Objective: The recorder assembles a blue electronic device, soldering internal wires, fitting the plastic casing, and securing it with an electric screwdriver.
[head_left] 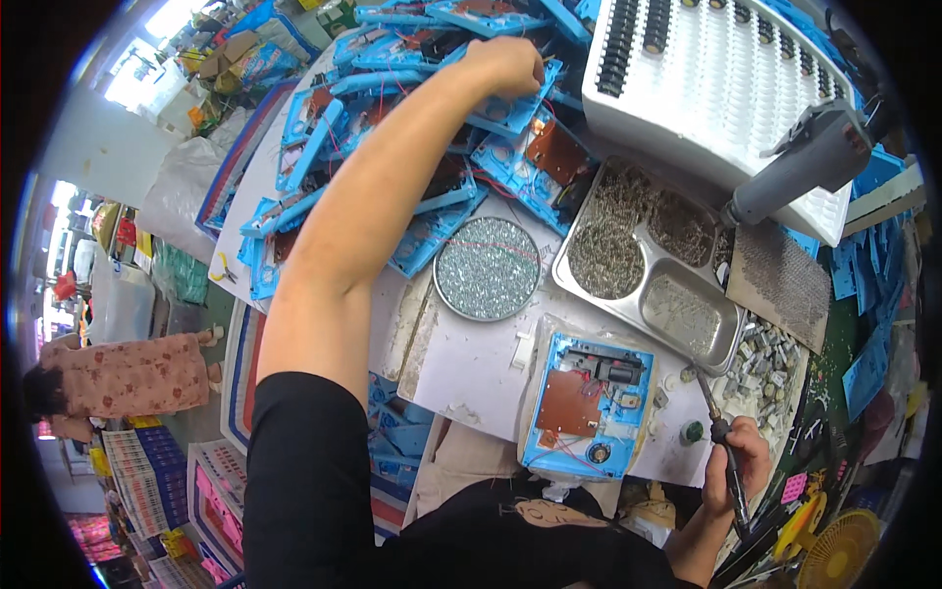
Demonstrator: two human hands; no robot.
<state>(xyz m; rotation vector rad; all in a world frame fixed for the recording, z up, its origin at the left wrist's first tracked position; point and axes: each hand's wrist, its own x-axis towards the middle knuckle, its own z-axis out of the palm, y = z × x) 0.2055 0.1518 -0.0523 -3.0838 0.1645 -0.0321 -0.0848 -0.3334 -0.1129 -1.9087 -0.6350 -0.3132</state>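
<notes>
Well, the worker's left arm is stretched far out across the table, elbow bent a little, with the left hand point(505, 67) on top of a big messy heap of blue cases point(407, 79). The fingers of that hand curl down by the edge of a case, but from here I can't tell if they have hold of it or how far open they are.

The right hand point(746, 466) sits low by the table's edge. Its fingers are closed round the dark handle of a soldering iron point(734, 481), and the thin tip points up and away from the worker.

Right in front of the worker, close to the body, one blue case point(636, 393) lies flat with its open side up. Inside are a flat brown board point(569, 404), a long dark part point(616, 366) along the far side, a small round part point(599, 453) near the close corner, and some thin red wires. The soldering tip is beside this case, not touching it.

The black shirt point(442, 540) has a pale picture and letters on its front, too bent to read.
</notes>
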